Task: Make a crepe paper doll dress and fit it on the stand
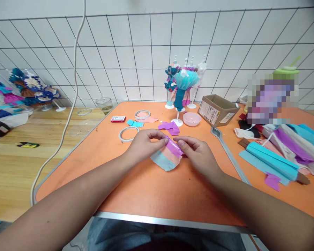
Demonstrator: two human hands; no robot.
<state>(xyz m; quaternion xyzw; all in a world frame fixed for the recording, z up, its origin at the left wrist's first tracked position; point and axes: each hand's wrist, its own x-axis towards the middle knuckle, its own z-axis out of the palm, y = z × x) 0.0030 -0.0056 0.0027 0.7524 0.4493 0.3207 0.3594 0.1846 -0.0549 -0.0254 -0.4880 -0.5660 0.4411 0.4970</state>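
Between my two hands is a small layered piece of crepe paper, purple along the top, then peach, then light blue at the bottom. A shiny strip, maybe clear tape, runs along its purple edge. My left hand pinches the upper left corner between thumb and finger. At the right end, my right hand grips the purple edge with thumb and fingertips. The piece is held just above the orange table. Just beyond it lie purple paper scraps and a roll of tape.
Farther back are another tape roll, a small red-and-white box, a pink bowl and a cardboard box. Miniature dress stands wear paper dresses. Folded crepe paper is piled at right. A white cable hangs at left.
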